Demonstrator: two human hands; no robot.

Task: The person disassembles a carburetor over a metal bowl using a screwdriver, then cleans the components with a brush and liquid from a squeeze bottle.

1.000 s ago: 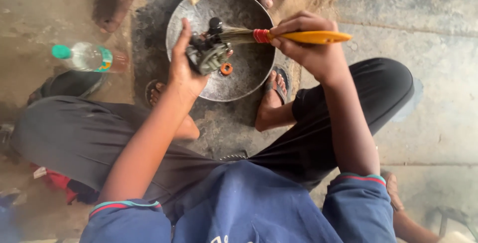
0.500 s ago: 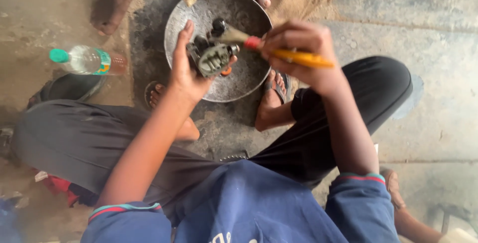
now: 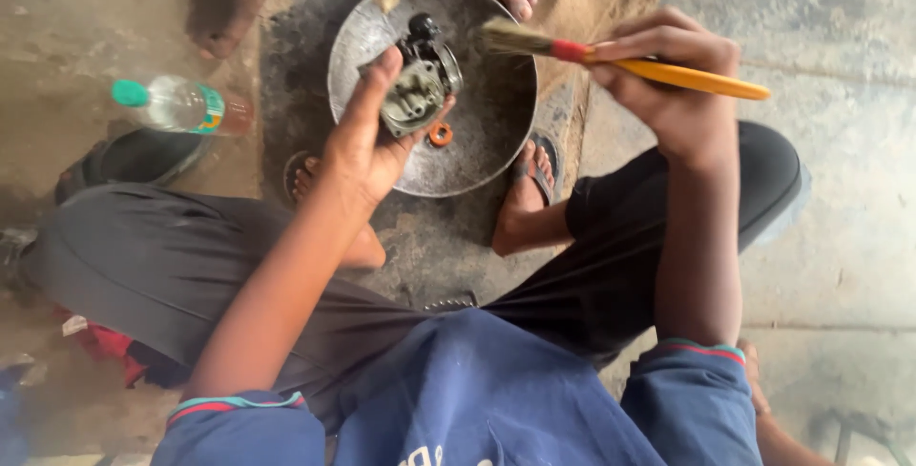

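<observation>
Head view: your left hand grips a greasy metal part over a round metal pan. Your right hand is closed around a yellow-handled brush, bristles just beside the part. An orange ring lies in the pan; a bottle lies on the floor to the left.

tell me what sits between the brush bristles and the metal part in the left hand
Nothing: in the head view only bare pan shows between the brush and the part.

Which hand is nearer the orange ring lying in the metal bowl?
Left. The left hand holds the engine part just above the orange ring; the right hand holds the brush, farther right.
</observation>
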